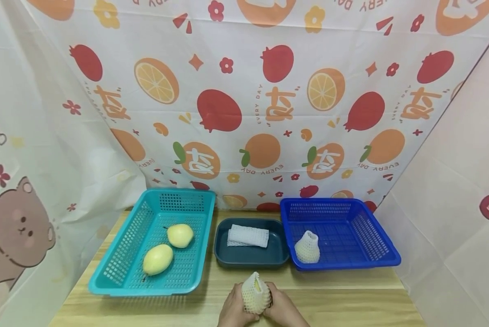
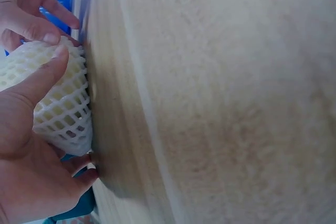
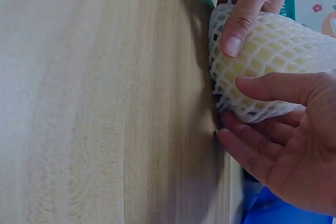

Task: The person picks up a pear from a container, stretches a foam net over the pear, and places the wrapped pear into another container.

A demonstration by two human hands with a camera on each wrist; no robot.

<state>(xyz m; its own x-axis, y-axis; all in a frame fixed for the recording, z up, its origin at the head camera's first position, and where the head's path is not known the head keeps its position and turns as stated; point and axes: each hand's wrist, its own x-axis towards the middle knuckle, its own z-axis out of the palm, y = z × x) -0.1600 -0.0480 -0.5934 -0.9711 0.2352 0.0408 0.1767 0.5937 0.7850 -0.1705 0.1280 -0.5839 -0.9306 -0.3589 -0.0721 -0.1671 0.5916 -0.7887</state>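
Observation:
A pale yellow pear in a white foam net sleeve [image 1: 254, 297] is between my two hands, low in the middle of the head view. My left hand [image 1: 233, 309] grips its left side, the thumb lying over the net [image 2: 63, 108] in the left wrist view. On the other side, my right hand [image 1: 284, 310] holds it with thumb and curled fingers, as the right wrist view [image 3: 299, 145] shows. The net covers most of the fruit, and a strip of yellow skin shows near its top. The hands hide part of the pear.
A teal basket [image 1: 146, 290] with two bare pears [image 1: 158, 260] stands at the left. A dark tray [image 1: 252, 263] in the middle holds flat white foam nets [image 1: 248, 236]. One netted pear [image 1: 308, 249] sits in the blue basket [image 1: 346, 263] at the right. Printed cloth [image 1: 252, 181] hangs behind.

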